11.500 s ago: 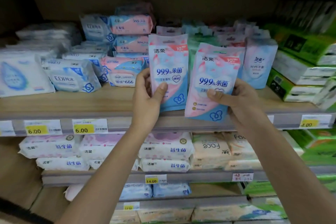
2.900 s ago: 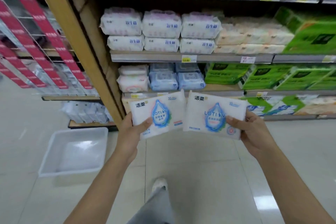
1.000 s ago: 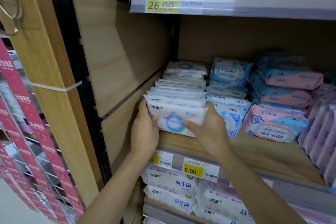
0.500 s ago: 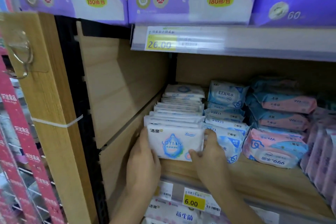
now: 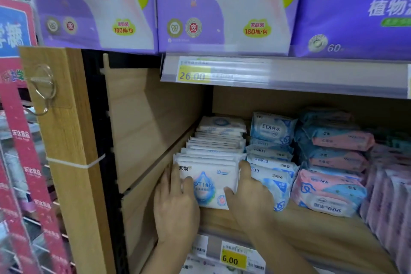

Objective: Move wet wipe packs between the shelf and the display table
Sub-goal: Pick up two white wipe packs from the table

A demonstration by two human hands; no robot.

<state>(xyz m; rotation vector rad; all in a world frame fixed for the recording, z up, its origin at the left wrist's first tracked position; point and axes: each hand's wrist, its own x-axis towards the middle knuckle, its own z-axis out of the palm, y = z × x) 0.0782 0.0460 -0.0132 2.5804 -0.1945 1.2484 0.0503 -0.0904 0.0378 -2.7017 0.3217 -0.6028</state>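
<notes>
Your left hand (image 5: 175, 211) and right hand (image 5: 249, 202) flank the front white pack (image 5: 209, 187), one at each short edge. The left thumb lies across its printed face with the fingers tucked round the left edge. The right thumb presses the lower right corner while the forefinger runs up the right edge. Both hands are therefore clamped on the same pack, set apart by its width. That pack stands upright on its long edge, face forward, at the head of a row of white packs (image 5: 218, 140) and touches the one behind it. Holding it by both ends looks meant to keep the soft pouch square and stop the row tipping forward. The row runs back along the wooden side panel (image 5: 151, 131), which serves as a stop on its left. On its right it sits close against the stacked blue packs (image 5: 272, 129), with pink packs (image 5: 329, 193) lying flat beyond those. All rest on the wooden shelf (image 5: 300, 233), whose front lip carries a yellow 6.00 price tag (image 5: 233, 259). Overhead, another shelf edge bears a 26.00 tag (image 5: 192, 74) under large purple tissue packs (image 5: 222, 6). You are, I judge, at the shelf end of the move; whether the pack is being seated or drawn out cannot be told.
</notes>
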